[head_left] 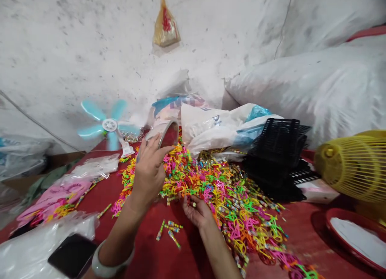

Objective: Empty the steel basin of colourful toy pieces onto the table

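Note:
My left hand grips a shiny, round metal bowl, tilted on its side over the back of a heap of small colourful plastic toys. Its thumb lies along the rim. At the heap's front edge, my right hand is low with curled fingers. A small pale piece shows at its fingertips, but what it holds is too small to name. Several short, bead-like printed sticks lie on the red table between my forearms.
A small blue fan stands at the back left. Plastic bags and black trays sit behind the heap. To the right are a yellow fan and red basin. A phone lies on clear bags, lower left.

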Demonstrator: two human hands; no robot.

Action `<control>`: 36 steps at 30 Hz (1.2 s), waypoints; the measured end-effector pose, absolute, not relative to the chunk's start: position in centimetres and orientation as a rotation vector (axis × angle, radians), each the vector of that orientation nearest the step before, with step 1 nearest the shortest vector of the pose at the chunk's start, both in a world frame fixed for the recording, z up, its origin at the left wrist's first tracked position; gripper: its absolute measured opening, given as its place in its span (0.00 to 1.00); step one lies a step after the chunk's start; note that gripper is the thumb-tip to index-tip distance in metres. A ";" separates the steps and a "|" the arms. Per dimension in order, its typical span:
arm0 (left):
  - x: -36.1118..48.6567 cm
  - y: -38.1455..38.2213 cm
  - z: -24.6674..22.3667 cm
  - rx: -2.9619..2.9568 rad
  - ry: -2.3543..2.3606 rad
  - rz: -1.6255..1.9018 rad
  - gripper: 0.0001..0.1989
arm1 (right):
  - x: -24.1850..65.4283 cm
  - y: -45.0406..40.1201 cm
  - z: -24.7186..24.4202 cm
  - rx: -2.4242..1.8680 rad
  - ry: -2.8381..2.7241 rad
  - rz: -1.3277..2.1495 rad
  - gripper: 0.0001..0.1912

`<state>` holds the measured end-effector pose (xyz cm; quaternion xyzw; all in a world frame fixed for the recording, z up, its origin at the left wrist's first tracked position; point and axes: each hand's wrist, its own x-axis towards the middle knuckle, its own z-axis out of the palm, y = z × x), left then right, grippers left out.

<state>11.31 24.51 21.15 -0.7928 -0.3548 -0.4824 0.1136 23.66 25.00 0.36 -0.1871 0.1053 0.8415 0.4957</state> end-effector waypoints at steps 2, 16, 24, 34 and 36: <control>11.5 24.7 21.3 -2.306 -0.963 -1.343 0.23 | 23.8 25.5 1.7 -0.453 0.326 2.053 0.14; 7.5 26.1 18.8 -2.184 -0.892 -1.347 0.12 | 23.1 25.2 3.6 -0.553 0.505 1.998 0.17; 4.5 23.4 19.0 -2.024 -0.849 -1.403 0.12 | 22.6 22.8 3.6 -0.652 0.479 1.952 0.06; -1.1 16.2 16.1 -1.055 -1.733 -2.765 0.07 | 24.1 17.4 -0.9 -0.883 -0.361 1.926 0.35; -2.5 14.6 15.0 -0.836 -1.852 -2.967 0.07 | 24.4 17.0 -1.5 -0.969 -0.473 1.891 0.44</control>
